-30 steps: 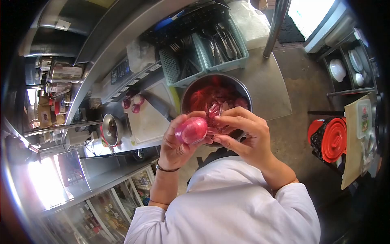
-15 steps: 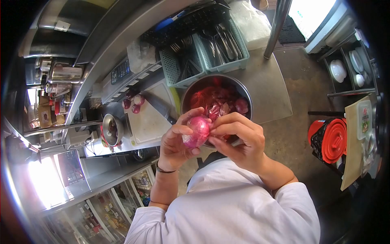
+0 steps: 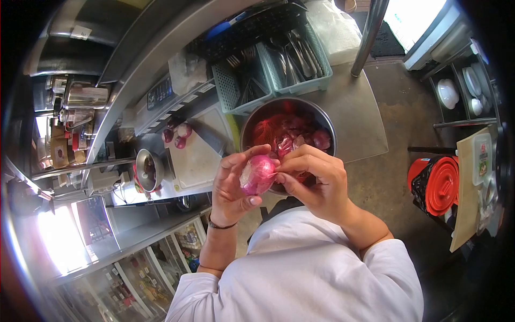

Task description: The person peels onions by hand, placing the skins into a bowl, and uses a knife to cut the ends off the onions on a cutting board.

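Note:
A red onion [image 3: 258, 176] with glossy purple skin and a pale patch is held in my left hand [image 3: 228, 185], its fingers and thumb around the sides. My right hand [image 3: 322, 180] pinches at the onion's right side, thumb and forefinger together on a thin bit of onion skin. Just beyond both hands stands a steel bowl [image 3: 328, 119] with red netting, loose purple skins and at least one more onion inside. My hands hide part of its near side.
Left of the bowl lies a white cutting board [image 3: 188, 167] with several onions [image 3: 181, 137] and a knife [image 3: 209, 140]. Pale green baskets [image 3: 230, 99] of cutlery stand behind the bowl. A metal bowl [image 3: 147, 170] sits further left; a red lidded bin [image 3: 442, 185] is at right.
The left fingers have loosened and shifted on the onion, showing more of its pale patch. My right fingertips have closed into a tighter pinch at its side.

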Available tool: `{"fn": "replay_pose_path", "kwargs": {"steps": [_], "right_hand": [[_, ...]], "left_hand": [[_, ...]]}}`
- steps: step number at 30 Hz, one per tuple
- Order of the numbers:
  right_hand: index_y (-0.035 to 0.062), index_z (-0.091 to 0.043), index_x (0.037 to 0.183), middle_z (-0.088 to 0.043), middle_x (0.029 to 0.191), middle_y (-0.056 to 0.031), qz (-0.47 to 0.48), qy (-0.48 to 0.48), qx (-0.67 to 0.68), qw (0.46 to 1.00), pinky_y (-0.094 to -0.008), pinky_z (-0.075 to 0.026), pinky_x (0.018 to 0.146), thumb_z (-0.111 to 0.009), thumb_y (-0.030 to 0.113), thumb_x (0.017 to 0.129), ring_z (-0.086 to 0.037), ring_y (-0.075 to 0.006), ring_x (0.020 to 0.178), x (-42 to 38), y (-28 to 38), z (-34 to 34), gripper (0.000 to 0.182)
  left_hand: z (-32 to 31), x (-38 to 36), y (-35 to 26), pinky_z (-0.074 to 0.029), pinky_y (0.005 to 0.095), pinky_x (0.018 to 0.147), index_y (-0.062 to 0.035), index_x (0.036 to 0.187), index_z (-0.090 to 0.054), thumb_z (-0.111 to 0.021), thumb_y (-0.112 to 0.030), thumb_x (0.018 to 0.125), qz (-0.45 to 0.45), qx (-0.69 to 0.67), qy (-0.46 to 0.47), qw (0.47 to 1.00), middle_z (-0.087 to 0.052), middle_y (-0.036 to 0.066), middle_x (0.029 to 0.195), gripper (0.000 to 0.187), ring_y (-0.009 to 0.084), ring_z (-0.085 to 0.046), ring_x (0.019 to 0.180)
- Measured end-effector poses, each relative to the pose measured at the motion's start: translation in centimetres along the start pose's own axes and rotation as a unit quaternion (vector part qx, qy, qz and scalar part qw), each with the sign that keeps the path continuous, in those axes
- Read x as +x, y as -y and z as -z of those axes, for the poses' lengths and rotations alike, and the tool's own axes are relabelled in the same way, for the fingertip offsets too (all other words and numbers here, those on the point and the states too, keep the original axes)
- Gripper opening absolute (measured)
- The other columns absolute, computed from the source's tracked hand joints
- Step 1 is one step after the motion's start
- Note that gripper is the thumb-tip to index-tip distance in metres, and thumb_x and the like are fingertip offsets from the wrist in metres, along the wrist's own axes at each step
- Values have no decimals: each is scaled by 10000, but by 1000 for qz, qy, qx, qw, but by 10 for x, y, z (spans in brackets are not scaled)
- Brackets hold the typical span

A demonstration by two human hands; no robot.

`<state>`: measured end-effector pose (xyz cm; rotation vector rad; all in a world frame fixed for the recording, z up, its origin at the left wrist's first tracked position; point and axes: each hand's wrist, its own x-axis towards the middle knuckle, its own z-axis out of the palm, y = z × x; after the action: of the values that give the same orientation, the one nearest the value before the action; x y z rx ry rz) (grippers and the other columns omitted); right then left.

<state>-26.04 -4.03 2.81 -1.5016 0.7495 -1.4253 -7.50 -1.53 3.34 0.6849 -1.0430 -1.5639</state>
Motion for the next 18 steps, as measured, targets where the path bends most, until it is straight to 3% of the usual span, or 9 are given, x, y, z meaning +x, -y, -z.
{"fn": "replay_pose_path", "kwargs": {"steps": [6,8,11,15,17,18], "right_hand": [[-31,-644,922,-639,897,-97,-39,22,52,998,-224,-534,597,-670,-33,820,-635,-121,740,-2,-1,3,105],[-31,-637,920,-638,903,-87,-110,25,167,980,-215,-511,604,-654,-20,841,-613,-102,740,-5,-3,2,82],[-35,-625,915,-635,913,-79,-153,19,219,963,-205,-482,609,-642,-13,858,-589,-88,733,-6,-2,5,64],[-19,-638,892,-637,863,-64,-128,-12,207,970,-219,-466,594,-662,-4,841,-581,-99,713,0,0,8,58],[0,-659,872,-634,796,-55,-98,80,112,986,-240,-468,583,-686,6,812,-589,-126,679,3,2,19,66],[0,-659,872,-634,796,-55,-97,81,113,985,-240,-468,583,-686,6,812,-589,-126,679,4,0,23,66]], "left_hand": [[10,-1,1,-432,454,1014,-119,1404,-385,-795,-108,743,12,36,17,999,-395,242,1391,778,356,-515,1207],[14,0,3,-427,452,1019,-120,1412,-375,-798,-92,734,-2,61,41,997,-395,239,1393,799,354,-503,1221],[11,2,3,-414,447,1031,-116,1416,-367,-799,-57,720,-14,88,50,995,-394,234,1396,821,351,-471,1255],[11,3,3,-392,442,1053,-97,1415,-363,-790,-1,705,-48,159,49,985,-392,232,1398,834,347,-425,1296],[12,4,4,-402,440,1047,-86,1423,-347,-784,-13,719,-50,158,43,985,-384,235,1404,831,357,-431,1289],[12,5,4,-411,438,1040,-75,1431,-332,-777,-25,732,-50,157,36,986,-375,237,1410,830,367,-436,1283]]}}
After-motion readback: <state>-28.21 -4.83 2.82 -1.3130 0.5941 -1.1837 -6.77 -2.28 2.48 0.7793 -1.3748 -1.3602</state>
